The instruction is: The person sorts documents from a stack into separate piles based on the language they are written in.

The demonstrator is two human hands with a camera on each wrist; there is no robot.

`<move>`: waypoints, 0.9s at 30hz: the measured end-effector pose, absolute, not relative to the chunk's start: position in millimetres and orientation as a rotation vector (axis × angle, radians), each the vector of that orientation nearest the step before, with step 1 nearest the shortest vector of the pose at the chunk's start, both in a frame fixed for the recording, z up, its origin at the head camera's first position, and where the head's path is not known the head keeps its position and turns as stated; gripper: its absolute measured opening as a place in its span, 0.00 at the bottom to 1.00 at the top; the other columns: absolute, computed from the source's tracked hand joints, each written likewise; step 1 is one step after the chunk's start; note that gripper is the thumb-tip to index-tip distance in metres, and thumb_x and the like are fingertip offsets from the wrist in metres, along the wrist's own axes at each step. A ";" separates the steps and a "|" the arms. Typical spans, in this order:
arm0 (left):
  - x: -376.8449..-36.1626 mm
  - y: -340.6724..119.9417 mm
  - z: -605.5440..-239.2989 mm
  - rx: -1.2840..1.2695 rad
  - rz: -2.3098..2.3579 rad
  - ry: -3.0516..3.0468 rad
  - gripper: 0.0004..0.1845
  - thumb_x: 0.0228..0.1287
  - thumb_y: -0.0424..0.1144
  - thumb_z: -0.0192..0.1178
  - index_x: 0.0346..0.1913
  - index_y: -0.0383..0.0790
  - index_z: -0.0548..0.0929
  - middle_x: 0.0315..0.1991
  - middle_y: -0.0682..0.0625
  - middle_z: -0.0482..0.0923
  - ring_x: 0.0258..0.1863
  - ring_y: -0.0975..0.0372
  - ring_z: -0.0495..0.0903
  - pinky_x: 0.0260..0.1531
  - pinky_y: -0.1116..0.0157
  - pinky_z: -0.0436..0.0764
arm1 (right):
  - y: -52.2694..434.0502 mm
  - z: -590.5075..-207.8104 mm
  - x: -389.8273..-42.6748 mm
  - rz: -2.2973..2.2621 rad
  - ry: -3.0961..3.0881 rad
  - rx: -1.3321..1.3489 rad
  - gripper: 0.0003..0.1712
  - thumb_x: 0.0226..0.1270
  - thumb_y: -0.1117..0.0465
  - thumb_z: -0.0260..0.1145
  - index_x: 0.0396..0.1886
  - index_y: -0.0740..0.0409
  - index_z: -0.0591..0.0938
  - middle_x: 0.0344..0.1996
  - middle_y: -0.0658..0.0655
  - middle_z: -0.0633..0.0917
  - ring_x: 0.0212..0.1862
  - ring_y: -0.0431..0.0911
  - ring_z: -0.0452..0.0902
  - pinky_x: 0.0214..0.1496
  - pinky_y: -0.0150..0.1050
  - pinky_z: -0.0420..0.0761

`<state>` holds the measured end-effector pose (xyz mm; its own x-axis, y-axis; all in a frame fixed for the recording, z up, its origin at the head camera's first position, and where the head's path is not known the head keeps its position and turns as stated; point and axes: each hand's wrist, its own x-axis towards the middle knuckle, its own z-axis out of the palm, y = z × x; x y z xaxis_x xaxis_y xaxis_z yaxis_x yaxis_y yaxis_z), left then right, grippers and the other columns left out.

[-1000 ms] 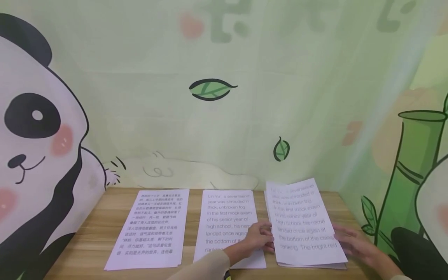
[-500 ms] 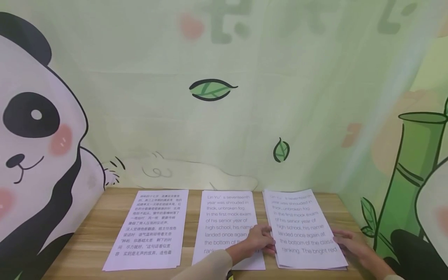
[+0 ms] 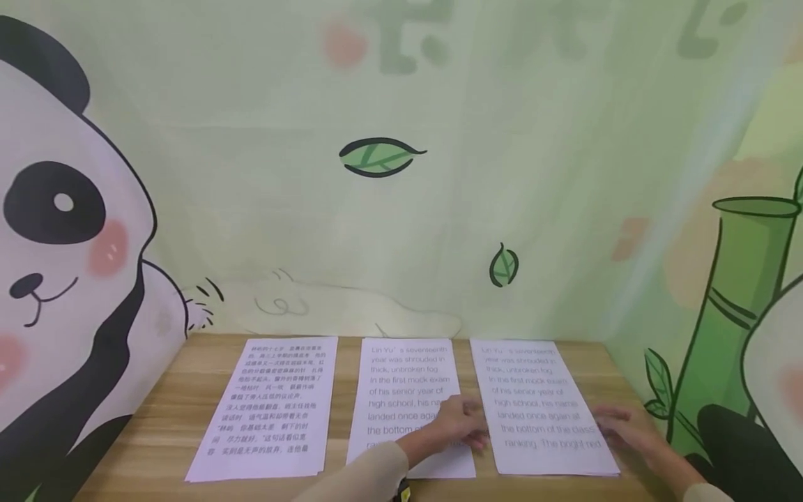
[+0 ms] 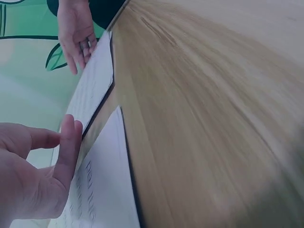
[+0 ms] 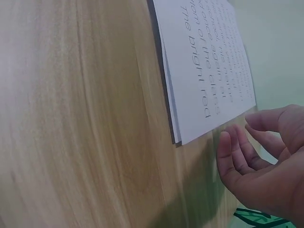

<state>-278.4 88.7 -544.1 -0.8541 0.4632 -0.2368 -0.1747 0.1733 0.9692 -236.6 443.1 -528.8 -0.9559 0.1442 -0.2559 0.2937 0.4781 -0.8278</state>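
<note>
A stack of printed English sheets (image 3: pixel 539 411) lies on the table between my two hands. My left hand (image 3: pixel 461 422) hovers over the lower right of the middle paper stack (image 3: pixel 404 383), its fingertips close to the right stack's left edge. In the left wrist view, the thumb and fingers of that hand are loosely bent and pinch nothing. Beside the right stack's right edge is my right hand (image 3: pixel 633 431). The right wrist view has its relaxed, slightly curved fingers (image 5: pixel 225 152) a small gap away from the paper. Sheet edges at the near corner are slightly uneven there.
A third stack, printed in Chinese (image 3: pixel 270 411), lies at the left of the wooden table (image 3: pixel 150 446). Behind the table hangs a cloth backdrop (image 3: pixel 401 230) with pandas, leaves and bamboo. Small gaps of table separate the three stacks.
The right stack's top paper, askew and jutting past the far end a second ago, has come down and lines up with the sheets beneath. Both hands have stayed near its sides, now loosened from it.
</note>
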 end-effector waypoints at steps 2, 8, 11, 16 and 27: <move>-279.8 79.0 -542.6 0.273 1.736 1.980 0.29 0.62 0.25 0.62 0.68 0.28 0.73 0.37 0.41 0.85 0.27 0.58 0.88 0.30 0.63 0.89 | 443.5 -525.2 -235.9 -1.477 2.566 0.361 0.28 0.76 0.63 0.58 0.67 0.78 0.69 0.47 0.66 0.88 0.40 0.42 0.84 0.42 0.36 0.87; -284.7 41.4 -533.9 0.258 1.687 2.097 0.25 0.65 0.29 0.63 0.65 0.32 0.77 0.39 0.41 0.87 0.29 0.57 0.88 0.31 0.63 0.89 | 433.2 -514.9 -235.7 -1.445 2.583 0.322 0.30 0.78 0.60 0.58 0.69 0.77 0.68 0.51 0.69 0.86 0.43 0.42 0.84 0.43 0.34 0.86; -284.2 17.7 -531.6 0.258 1.634 2.132 0.23 0.67 0.31 0.61 0.64 0.34 0.78 0.41 0.42 0.87 0.31 0.57 0.88 0.33 0.63 0.89 | 420.2 -512.1 -232.8 -1.462 2.562 0.266 0.28 0.78 0.62 0.57 0.69 0.78 0.69 0.50 0.69 0.86 0.44 0.44 0.84 0.44 0.36 0.86; -282.6 -21.1 -529.7 0.255 1.608 2.155 0.23 0.67 0.32 0.61 0.65 0.34 0.78 0.43 0.42 0.87 0.33 0.57 0.88 0.36 0.62 0.89 | 390.2 -508.2 -235.0 -1.497 2.491 0.278 0.27 0.75 0.63 0.60 0.67 0.75 0.72 0.48 0.63 0.86 0.43 0.45 0.82 0.44 0.38 0.86; -271.4 -97.2 -524.6 0.163 1.585 2.290 0.23 0.68 0.33 0.61 0.64 0.31 0.78 0.45 0.42 0.79 0.37 0.57 0.83 0.35 0.63 0.86 | 332.4 -517.8 -241.6 -1.522 2.394 0.133 0.26 0.73 0.60 0.64 0.65 0.70 0.76 0.45 0.57 0.89 0.43 0.43 0.85 0.43 0.37 0.87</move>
<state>-271.4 -97.2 -524.6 -0.9322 0.2886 -0.2184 -0.1026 0.3679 0.9242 -241.6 332.4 -517.8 -0.9506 -0.0822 -0.2995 0.2363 0.4344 -0.8692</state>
